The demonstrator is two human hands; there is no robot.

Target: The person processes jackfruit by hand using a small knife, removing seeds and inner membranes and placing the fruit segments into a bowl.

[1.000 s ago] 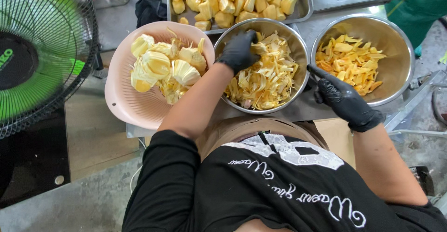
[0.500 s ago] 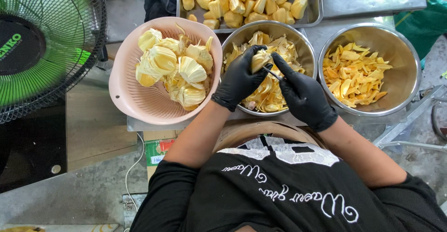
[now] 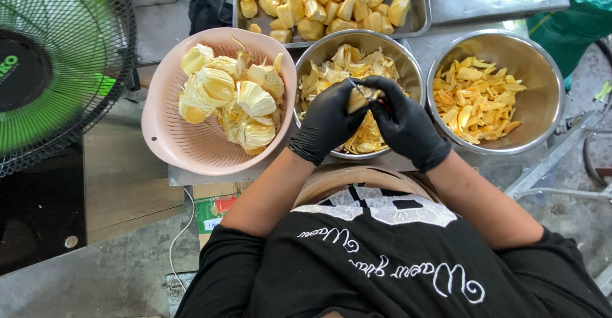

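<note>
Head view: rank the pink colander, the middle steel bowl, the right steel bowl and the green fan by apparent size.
1. Green fan, though cropped and possibly nearer.
2. Pink colander.
3. Middle steel bowl and right steel bowl: about alike.

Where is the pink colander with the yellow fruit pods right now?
In the head view, the pink colander sits left of the middle steel bowl, beside the left hand and right of the green fan.
</note>
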